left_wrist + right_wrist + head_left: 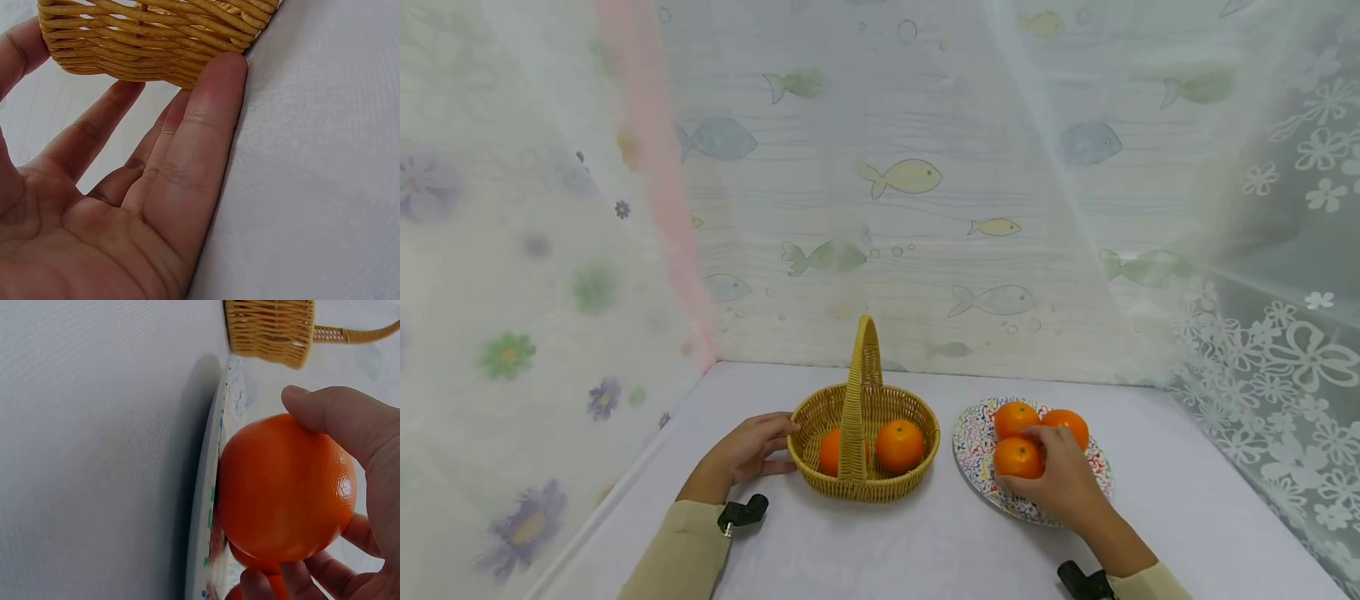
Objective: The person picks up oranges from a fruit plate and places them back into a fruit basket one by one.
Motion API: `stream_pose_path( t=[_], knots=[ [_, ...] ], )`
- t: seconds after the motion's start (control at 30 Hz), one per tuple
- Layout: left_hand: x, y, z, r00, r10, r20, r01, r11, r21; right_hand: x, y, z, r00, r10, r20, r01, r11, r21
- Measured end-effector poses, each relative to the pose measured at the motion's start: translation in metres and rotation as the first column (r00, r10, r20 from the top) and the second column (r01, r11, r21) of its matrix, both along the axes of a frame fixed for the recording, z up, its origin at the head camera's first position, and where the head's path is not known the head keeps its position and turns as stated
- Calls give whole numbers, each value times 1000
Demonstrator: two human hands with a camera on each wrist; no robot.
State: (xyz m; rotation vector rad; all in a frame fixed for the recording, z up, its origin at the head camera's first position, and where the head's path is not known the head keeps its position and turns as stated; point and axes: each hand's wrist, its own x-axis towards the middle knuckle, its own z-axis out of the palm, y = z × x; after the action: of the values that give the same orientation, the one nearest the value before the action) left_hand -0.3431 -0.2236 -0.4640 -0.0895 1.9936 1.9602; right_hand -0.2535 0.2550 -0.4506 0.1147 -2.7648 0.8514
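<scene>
On the right, my right hand (1063, 483) curls thumb and fingers round an orange (1018, 459) at the front of a round patterned plate (970, 446). In the right wrist view, that orange (284, 487) sits between thumb and fingers, just over the plate's edge. Two other oranges lie behind it, one at the back (1016, 416) and one at the right (1070, 422), partly covered by the hand. My left hand (751, 447) touches the left side of a wicker basket (880, 489) with fairly straight fingers. Inside are two oranges, one (900, 446) right of the handle, another (829, 452) partly behind it.
A white cloth (850, 550) covers the table. Behind stands a curtain (910, 250) printed with fish, and flowered sheets hang at the left (512, 333) and right (1292, 375). The basket's tall arched handle (853, 417) rises over its middle.
</scene>
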Motion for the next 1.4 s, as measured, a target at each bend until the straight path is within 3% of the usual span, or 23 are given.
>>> stream_pose_path(
  t=[0.43,1.03,1.4],
  knots=[
    [-1,-1,-2,1000,-3,-1,3,1000,1,0,-1,2,1000,-12,24,12,1000,-13],
    [1,0,-1,1000,0,-3,0,1000,-1,-2,-6,3,998,22,-56,-24,999,-33],
    [1,0,0,1000,-1,-6,1,1000,-7,-5,-14,16,998,35,-56,-38,998,-42]
  ],
)
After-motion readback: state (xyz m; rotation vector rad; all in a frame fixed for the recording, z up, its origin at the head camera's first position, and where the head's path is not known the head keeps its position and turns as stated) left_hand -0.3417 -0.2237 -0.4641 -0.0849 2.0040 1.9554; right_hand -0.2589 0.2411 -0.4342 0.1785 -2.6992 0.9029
